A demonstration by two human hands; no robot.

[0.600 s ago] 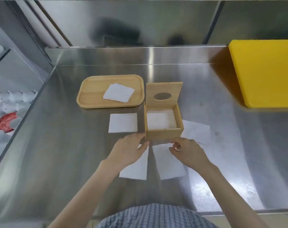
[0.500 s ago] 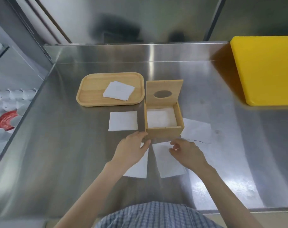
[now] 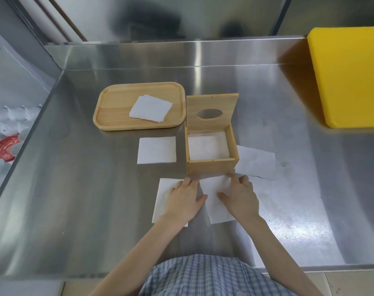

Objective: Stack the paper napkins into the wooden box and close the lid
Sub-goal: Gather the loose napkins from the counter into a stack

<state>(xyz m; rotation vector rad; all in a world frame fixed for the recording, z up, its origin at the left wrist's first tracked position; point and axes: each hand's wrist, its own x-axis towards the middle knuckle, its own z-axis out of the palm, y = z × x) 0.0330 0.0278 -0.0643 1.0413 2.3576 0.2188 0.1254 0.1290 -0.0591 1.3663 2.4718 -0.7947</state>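
Several napkins [image 3: 207, 148] apparently in open wooden box [image 3: 211, 166]; stack [image 3: 150, 108] on tray [image 3: 109, 107]; both hands' fingers spread flat.

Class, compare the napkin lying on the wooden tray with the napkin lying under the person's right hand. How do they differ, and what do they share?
The tray napkin sits on the wooden tray, turned at an angle; the near napkin lies on the bare steel counter, in front of the wooden box. The tray napkin is untouched; the right hand rests on the near napkin. Both are white, square and outside the box.
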